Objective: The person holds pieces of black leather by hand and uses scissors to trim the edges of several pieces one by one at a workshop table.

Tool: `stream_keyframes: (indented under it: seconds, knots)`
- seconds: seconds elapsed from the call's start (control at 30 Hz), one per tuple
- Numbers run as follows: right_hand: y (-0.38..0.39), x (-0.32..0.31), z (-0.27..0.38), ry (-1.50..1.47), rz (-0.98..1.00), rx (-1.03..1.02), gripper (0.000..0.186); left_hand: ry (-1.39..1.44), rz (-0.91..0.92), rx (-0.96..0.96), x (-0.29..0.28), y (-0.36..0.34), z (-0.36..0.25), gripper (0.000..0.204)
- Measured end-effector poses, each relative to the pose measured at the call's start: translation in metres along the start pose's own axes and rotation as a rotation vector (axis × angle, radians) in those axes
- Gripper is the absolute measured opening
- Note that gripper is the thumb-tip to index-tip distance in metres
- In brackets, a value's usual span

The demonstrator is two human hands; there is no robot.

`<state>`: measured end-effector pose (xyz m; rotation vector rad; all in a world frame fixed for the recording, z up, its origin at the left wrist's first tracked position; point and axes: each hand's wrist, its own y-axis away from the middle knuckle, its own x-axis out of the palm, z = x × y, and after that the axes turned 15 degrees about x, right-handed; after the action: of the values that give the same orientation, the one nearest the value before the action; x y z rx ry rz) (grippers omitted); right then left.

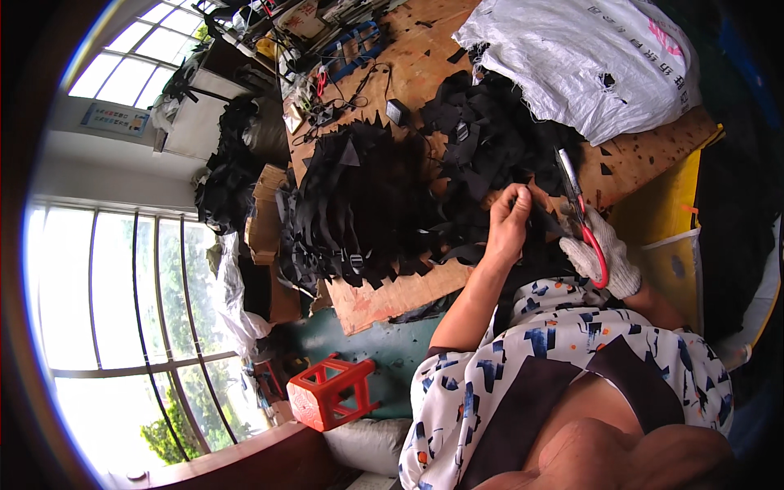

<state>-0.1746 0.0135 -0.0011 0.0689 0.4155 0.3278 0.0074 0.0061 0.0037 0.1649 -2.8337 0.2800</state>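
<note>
My left hand (pixel 510 219) is bare and closed in a pinch at the edge of the table, on dark fabric (pixel 539 224) that runs down beside its fingers. The exact shape of that piece is hard to make out against the black around it. In a white knitted glove, my right hand (pixel 608 255) grips red-handled scissors (pixel 586 219), their metal blades pointing up and away from me. Just beyond my left hand lies a heap of black fabric pieces (pixel 474 131). A wider stack of black straps with buckles (pixel 351 212) spreads to its left.
A white woven sack (pixel 588 65) covers the table's far right. The wooden tabletop (pixel 416 49) also bears cables (pixel 359 98) and a blue basket (pixel 353 47). A yellow-sided container (pixel 661 220) stands at right. A red stool (pixel 331 394) lies tipped on the green floor, near the barred window (pixel 122 286).
</note>
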Motion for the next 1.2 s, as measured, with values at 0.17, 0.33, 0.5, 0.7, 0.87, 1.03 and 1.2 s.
stream_keyframes:
  seconds: [0.17,0.33,0.5,0.7,0.87,1.03,1.2]
  knots:
    - [-0.013,0.004,-0.028,-0.426,0.056,0.182,0.031,0.532,-0.153,0.279,-0.06,-0.002,-0.059,0.026]
    - [-0.013,0.007,-0.001,-0.492,0.117,0.35,0.03,0.593,-0.275,0.072,-0.064,0.0,-0.049,0.037]
    - [-0.015,-0.009,-0.007,-1.379,0.684,0.572,0.02,0.847,-0.448,-0.467,-0.054,-0.011,0.067,0.019]
    - [-0.014,-0.007,-0.018,-1.047,0.358,0.669,0.03,0.948,-0.643,-0.349,-0.054,-0.029,0.091,0.023]
    - [-0.013,0.0,0.004,-1.126,0.44,0.703,0.03,0.855,-0.763,-0.238,-0.061,-0.027,0.081,0.022]
    - [-0.012,-0.011,-0.003,-1.117,0.372,0.728,0.028,0.177,-0.666,0.116,-0.031,-0.027,0.025,0.016]
    - [-0.013,-0.017,-0.006,-1.046,0.34,0.672,0.026,-0.874,-0.28,0.927,-0.026,-0.028,-0.038,0.005]
